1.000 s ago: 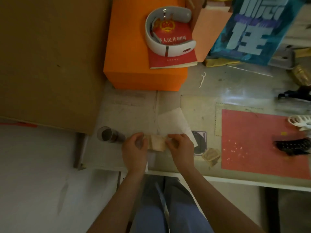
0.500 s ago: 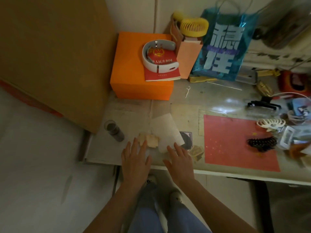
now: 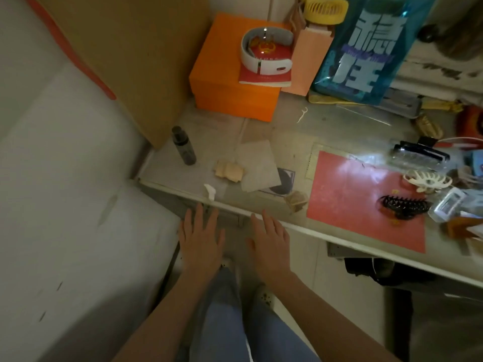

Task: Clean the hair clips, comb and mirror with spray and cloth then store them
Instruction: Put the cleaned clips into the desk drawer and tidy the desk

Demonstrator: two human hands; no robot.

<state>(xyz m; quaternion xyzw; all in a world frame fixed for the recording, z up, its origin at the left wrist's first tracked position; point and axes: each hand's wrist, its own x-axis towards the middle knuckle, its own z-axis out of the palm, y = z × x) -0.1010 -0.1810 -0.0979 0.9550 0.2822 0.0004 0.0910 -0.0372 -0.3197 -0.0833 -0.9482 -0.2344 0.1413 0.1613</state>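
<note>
hands, left hand [image 3: 201, 239] and right hand [image 3: 270, 242], hover off table [image 3: 300, 228] edge, fingers spread, holding nothing.

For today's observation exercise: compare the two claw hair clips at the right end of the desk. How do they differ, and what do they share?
The cream claw clip is pale, while the black claw clip is dark. The cream claw clip sits farther from the desk's front edge, just past the red mat; the black claw clip lies nearer the edge, on the mat. Both are toothed claw clips, and no hand touches either.
</note>
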